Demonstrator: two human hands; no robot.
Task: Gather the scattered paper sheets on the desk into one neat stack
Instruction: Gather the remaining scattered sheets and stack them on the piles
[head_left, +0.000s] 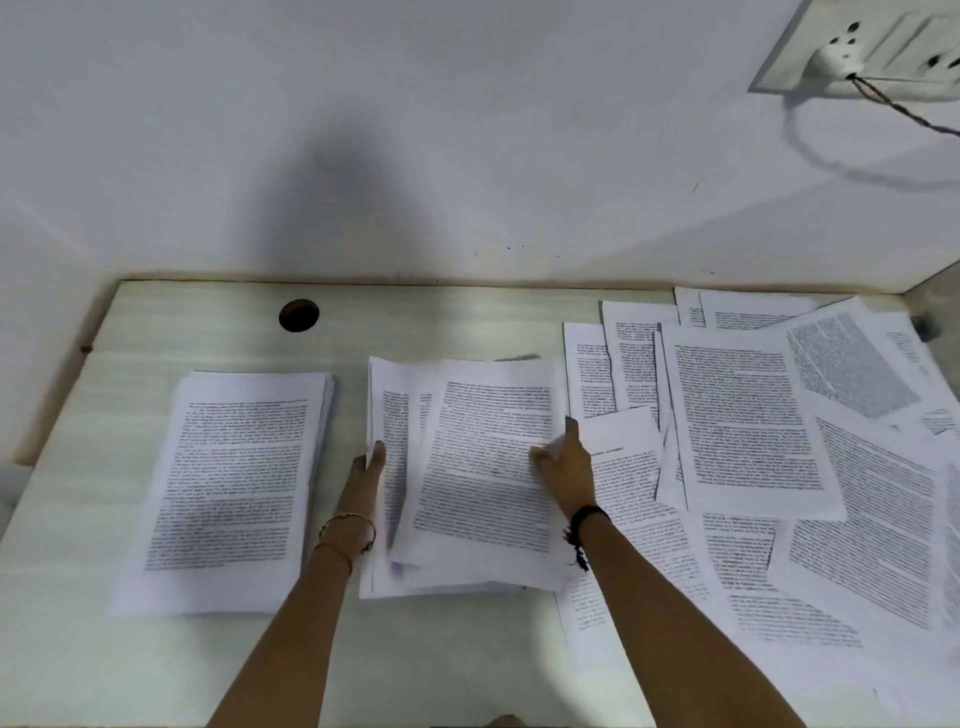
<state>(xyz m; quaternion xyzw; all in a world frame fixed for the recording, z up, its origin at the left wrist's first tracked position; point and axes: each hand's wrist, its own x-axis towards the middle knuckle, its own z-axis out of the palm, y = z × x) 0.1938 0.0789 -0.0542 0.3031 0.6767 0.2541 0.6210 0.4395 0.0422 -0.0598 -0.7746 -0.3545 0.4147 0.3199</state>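
Reaching in from the desk's (104, 660) near edge, two bare forearms. Thin bangles (347, 526) on the left wrist, a black thread band (588, 515) on the right.

Left hand (370, 466) grips the left edge of a loose pile (483, 467) at mid-desk, its fingers curled round the paper's edge. Right hand (565, 465) pinches the pile's right edge: thumb on the top sheet, forefinger straight along the margin. The pile's sheets are fanned and uneven.

Neat stack (234, 483) lies flat toward the left edge, just beside the pile and not touching it.

Scattered sheets (753, 415) cover the right side from near edge to far right corner, overlapping at all angles, some running under the right wrist.

Round cable hole (298, 315) near the far edge, left of centre.

Beyond it, a white wall; a socket plate (883, 47) high on the right holds a white plug (836, 61) with a dark cord (904, 111).
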